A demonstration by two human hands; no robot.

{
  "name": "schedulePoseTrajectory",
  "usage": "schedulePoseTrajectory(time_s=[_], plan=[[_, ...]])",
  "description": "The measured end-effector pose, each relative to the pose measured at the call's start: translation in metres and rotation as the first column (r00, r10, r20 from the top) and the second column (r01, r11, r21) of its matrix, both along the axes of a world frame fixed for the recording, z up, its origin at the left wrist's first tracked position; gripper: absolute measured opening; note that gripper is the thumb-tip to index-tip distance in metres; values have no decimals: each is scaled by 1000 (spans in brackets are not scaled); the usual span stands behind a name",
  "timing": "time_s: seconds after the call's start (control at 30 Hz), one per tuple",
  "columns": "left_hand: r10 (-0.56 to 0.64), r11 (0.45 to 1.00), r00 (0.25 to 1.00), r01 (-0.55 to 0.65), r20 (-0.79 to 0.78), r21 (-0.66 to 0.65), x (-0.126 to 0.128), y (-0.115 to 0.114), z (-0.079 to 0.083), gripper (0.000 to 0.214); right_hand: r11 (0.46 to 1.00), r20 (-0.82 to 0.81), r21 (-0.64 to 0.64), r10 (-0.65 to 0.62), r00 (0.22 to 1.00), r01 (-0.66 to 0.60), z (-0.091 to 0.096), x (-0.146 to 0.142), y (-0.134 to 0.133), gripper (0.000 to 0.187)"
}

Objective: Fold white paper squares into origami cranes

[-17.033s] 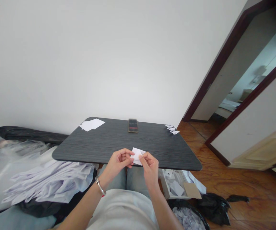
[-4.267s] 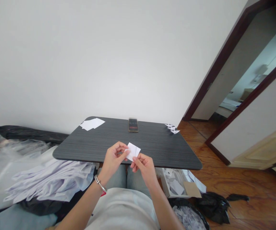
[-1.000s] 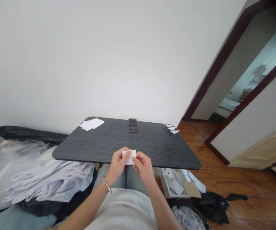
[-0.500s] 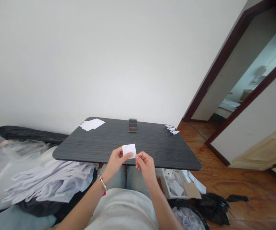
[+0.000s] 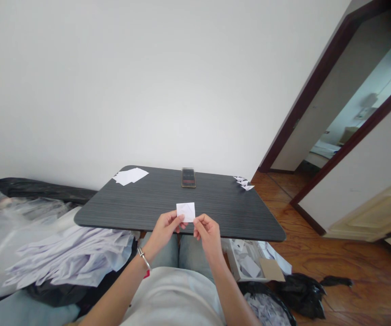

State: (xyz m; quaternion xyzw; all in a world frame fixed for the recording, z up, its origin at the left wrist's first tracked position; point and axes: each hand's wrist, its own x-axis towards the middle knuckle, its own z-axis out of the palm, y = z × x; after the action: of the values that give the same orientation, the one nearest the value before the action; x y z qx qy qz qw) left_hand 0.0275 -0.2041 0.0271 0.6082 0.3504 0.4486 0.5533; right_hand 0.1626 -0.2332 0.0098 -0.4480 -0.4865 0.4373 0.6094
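A small folded white paper (image 5: 186, 211) is held up over the near edge of the dark table (image 5: 147, 199). My left hand (image 5: 168, 226) pinches its left side, thumb across the front and fingers behind. At the lower right corner, my right hand (image 5: 207, 228) closes thumb and fingertips on the paper. Faint crease lines show on its face. Several loose white sheets (image 5: 130, 176) lie at the table's far left, and a few pointed folded paper pieces (image 5: 244, 183) stand in a row at the far right.
A phone (image 5: 188, 177) lies by the wall at the back middle. Under the table's right end are a white box (image 5: 246, 262) with papers and a black bag (image 5: 266, 310) of paper pieces. A heap of white paper or cloth (image 5: 73, 258) sits to the left.
The folded paper has shifted slightly right and turned more level. My left thumb has slid toward its lower left part; my right hand stays at the lower right corner.
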Motion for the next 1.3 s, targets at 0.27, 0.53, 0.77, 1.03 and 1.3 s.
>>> schedulePoseTrajectory(time_s=[0.27,0.53,0.77,1.03,1.3], plan=[[196,981,976,-196,93,-4,-5,0,9,20,1000,-1,-13,7,1000,-7,0,-3,-1,21],[218,972,970,-226,107,64,-8,1,6,11,998,-192,13,66,979,-65,5,-5,-3,21],[109,987,978,-128,179,98,-7,0,8,8,999,-232,50,10,973,2,5,-5,-3,15],[104,992,968,-119,230,52,-7,-1,7,17,993,-187,64,-85,979,99,1,-5,-4,13],[151,988,972,-152,182,-9,-4,-6,14,15,984,-17,128,-119,993,120,-1,-3,-7,11]])
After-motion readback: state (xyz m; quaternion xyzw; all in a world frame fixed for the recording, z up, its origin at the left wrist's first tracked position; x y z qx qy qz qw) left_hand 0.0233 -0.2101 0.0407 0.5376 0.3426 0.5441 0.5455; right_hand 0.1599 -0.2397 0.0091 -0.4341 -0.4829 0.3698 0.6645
